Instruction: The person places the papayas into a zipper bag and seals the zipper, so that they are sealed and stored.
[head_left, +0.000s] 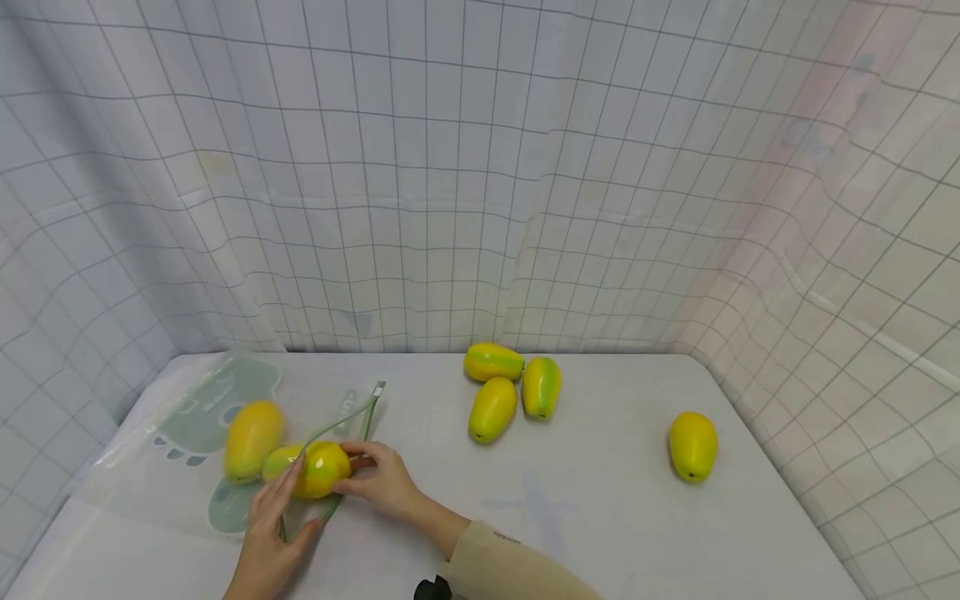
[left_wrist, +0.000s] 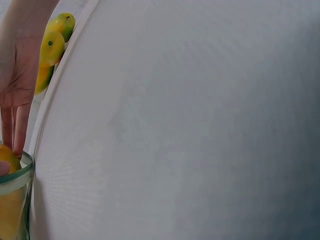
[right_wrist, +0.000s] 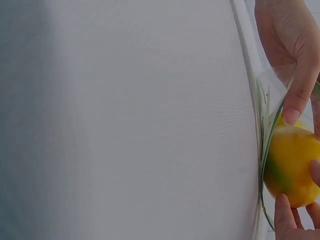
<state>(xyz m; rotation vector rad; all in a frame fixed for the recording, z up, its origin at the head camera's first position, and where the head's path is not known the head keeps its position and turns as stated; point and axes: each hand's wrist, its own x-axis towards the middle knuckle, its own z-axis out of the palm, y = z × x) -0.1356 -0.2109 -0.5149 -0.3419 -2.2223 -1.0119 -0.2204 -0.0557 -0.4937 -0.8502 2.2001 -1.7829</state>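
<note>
A clear plastic bag [head_left: 168, 492] with a pale green print and a green-edged mouth lies at the left of the table. Inside it are a large yellow mango [head_left: 253, 442] and a greenish-yellow one [head_left: 279, 461]. My right hand [head_left: 390, 483] grips another yellow mango [head_left: 322, 468] at the bag's mouth, thumb and fingers around its near end; the right wrist view shows this mango [right_wrist: 292, 165] beside the green edge. My left hand [head_left: 273, 525] has its fingers and thumb spread at the mouth's two edges, the fingertips by the held mango.
Three yellow-green mangoes lie close together at the back middle: one sideways [head_left: 493, 362], one in front [head_left: 492, 410] and one at right [head_left: 542, 388]. A single mango [head_left: 693, 447] lies at the right. Checked curtains [head_left: 480, 208] surround the white table [head_left: 600, 533].
</note>
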